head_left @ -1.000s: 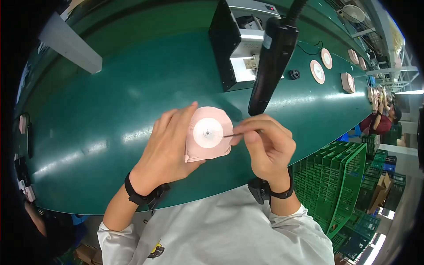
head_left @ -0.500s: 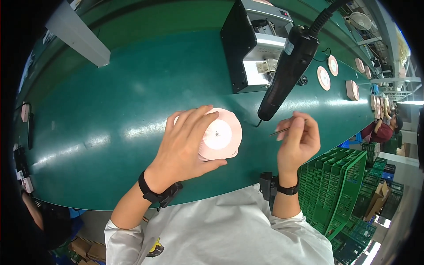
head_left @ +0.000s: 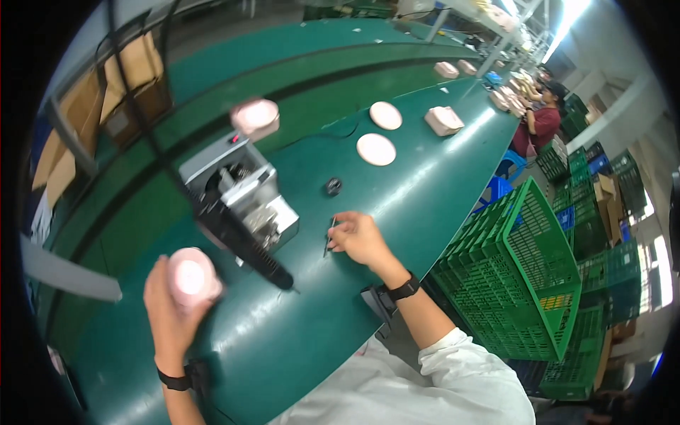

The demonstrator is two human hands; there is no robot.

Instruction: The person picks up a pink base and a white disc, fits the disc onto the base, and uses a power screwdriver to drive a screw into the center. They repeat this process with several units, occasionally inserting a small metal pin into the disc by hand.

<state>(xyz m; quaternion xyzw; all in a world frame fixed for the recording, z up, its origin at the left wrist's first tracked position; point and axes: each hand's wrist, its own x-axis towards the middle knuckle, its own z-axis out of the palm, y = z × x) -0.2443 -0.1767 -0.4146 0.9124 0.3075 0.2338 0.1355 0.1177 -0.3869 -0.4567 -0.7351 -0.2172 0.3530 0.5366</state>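
My left hand (head_left: 170,322) is curled round the side of a stack of pink discs (head_left: 192,275) with a white round centre, blurred by motion. Between the fingers of my right hand (head_left: 363,239) is a thin metal tool (head_left: 327,246), perhaps tweezers; its tip points down close to the green table. A black electric screwdriver (head_left: 244,237) hangs between my hands, its bit just above the tabletop. Behind it stands a small grey and black machine (head_left: 241,188) with a lit red switch.
Two pink discs (head_left: 376,149) and a pink stack (head_left: 445,121) lie farther along the green table (head_left: 397,205). A small black knob-like part (head_left: 333,186) is beside the machine. Green crates (head_left: 510,283) stand at the right. Farther off sits a person in a red shirt (head_left: 544,124).
The view has swung toward the right and tilted. My left hand still holds the pink stack, now left of the screwdriver; my right hand still grips the thin tool, now nearer the small black part.
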